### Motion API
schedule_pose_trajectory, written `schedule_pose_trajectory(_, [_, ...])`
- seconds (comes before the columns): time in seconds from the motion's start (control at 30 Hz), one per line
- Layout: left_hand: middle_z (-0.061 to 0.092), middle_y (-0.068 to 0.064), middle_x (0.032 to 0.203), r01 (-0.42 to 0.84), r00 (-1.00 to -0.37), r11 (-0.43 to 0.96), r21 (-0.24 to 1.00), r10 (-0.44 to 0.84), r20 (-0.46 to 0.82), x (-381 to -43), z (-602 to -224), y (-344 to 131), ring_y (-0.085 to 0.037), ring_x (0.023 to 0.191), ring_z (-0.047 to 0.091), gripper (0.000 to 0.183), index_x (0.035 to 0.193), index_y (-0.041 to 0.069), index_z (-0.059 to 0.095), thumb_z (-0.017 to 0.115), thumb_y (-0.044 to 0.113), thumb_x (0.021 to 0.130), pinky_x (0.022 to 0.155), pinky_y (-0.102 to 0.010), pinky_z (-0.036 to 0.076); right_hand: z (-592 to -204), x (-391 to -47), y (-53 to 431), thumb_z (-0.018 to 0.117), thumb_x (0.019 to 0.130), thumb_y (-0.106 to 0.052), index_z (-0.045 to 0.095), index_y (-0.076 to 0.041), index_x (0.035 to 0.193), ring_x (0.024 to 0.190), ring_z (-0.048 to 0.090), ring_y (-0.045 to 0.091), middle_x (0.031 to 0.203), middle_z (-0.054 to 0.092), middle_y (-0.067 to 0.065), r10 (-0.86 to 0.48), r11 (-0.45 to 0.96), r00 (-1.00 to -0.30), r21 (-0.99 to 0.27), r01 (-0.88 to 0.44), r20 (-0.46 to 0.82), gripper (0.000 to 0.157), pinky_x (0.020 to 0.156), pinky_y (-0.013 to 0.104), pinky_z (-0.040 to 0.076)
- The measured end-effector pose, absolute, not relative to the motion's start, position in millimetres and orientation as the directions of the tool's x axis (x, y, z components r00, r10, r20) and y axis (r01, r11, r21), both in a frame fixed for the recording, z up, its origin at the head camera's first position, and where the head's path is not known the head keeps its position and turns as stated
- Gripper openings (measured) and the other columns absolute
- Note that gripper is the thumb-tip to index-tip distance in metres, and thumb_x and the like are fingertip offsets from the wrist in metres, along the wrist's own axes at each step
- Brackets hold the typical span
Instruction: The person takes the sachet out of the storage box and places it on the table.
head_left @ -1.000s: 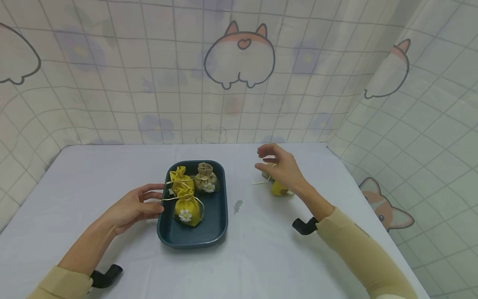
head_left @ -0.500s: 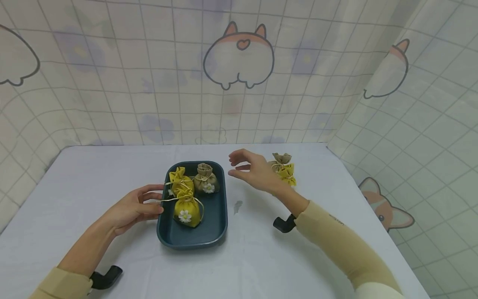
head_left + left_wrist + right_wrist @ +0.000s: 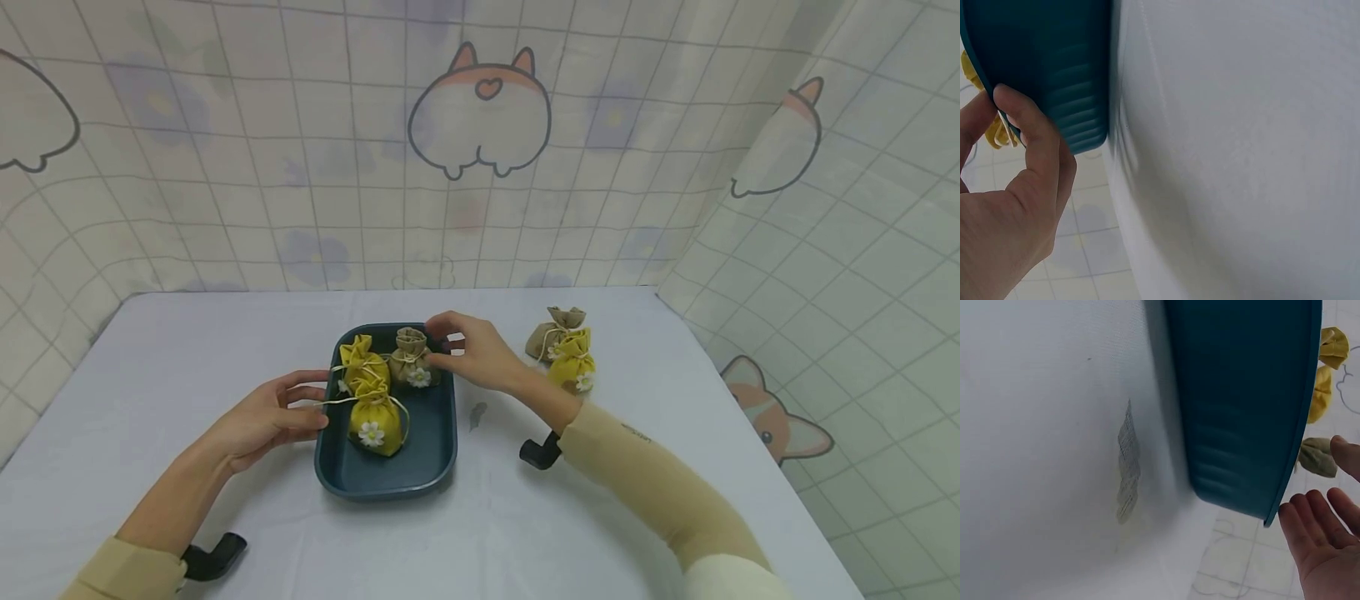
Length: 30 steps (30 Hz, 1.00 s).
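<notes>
From my remote station, I find the left hand [image 3: 273, 417] unclenched, fingers touching the tray [image 3: 386, 482] at its left rim. Inside it sit two yellow pouches [image 3: 377, 431], then a beige pouch [image 3: 405, 367]. The right hand [image 3: 483, 357] has just reached its right rim, fingers slack, grasping nothing. Beyond, right of it, two outlying pouches [image 3: 572, 360] consequently stand unobstructed on the worktop [image 3: 510, 517].
</notes>
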<state>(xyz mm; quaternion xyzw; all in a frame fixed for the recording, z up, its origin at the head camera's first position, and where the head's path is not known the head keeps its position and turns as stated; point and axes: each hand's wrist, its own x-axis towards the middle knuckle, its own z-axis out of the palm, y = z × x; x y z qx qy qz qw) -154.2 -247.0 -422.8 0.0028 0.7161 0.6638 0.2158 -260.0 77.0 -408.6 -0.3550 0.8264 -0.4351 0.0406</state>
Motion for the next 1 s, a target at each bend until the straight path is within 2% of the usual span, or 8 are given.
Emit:
schedule_pose_trajectory(0.2, [0.04, -0.027, 0.142, -0.28, -0.907, 0.118, 0.953, 0.292, -0.303, -154, -422, -247, -0.025, 0.107, 0.064, 0.083, 0.159, -0.001, 0.023, 0.072, 0.002, 0.092, 0.091, -0.037, 0.058, -409, -261, 67, 0.079, 0.093, -0.016, 0.06, -0.004, 0.134, 0.117, 0.062, 0.02, 0.128, 0.065, 0.009, -0.626, 0.37, -0.742, -0.747, -0.553, 0.24, 0.047, 0.098, 0.028, 0.052])
schedule_pose_trajectory(0.6, [0.041, -0.025, 0.14, -0.28, -0.909, 0.111, 0.954, 0.29, -0.3, -155, -421, -246, -0.023, 0.104, 0.064, 0.082, 0.159, -0.001, 0.023, 0.072, 0.001, 0.093, 0.09, -0.037, 0.058, -410, -259, 53, 0.077, 0.095, -0.016, 0.062, -0.001, 0.131, 0.116, 0.064, 0.023, 0.126, 0.067, 0.011, -0.605, 0.46, -0.765, -0.687, -0.562, 0.222, 0.042, 0.097, 0.03, 0.054])
schedule_pose_trajectory(0.83, [0.039, -0.027, 0.143, -0.282, -0.909, 0.115, 0.953, 0.284, -0.304, -154, -422, -246, -0.025, 0.107, 0.064, 0.082, 0.159, -0.001, 0.023, 0.072, 0.001, 0.093, 0.09, -0.037, 0.058, -414, -257, 51, 0.075, 0.095, -0.01, 0.062, -0.003, 0.124, 0.112, 0.067, 0.023, 0.12, 0.069, 0.01, -0.612, 0.433, -0.746, -0.68, -0.592, 0.26, 0.033, 0.096, 0.038, 0.055])
schedule_pose_trajectory(1.0, [0.039, -0.027, 0.143, -0.279, -0.91, 0.119, 0.953, 0.283, -0.302, -153, -423, -246, -0.025, 0.108, 0.064, 0.081, 0.159, -0.001, 0.024, 0.072, 0.002, 0.093, 0.09, -0.037, 0.058, -416, -257, 49, 0.075, 0.095, -0.008, 0.064, -0.004, 0.12, 0.108, 0.068, 0.021, 0.117, 0.07, 0.009, -0.617, 0.41, -0.73, -0.67, -0.618, 0.296, 0.028, 0.094, 0.034, 0.056])
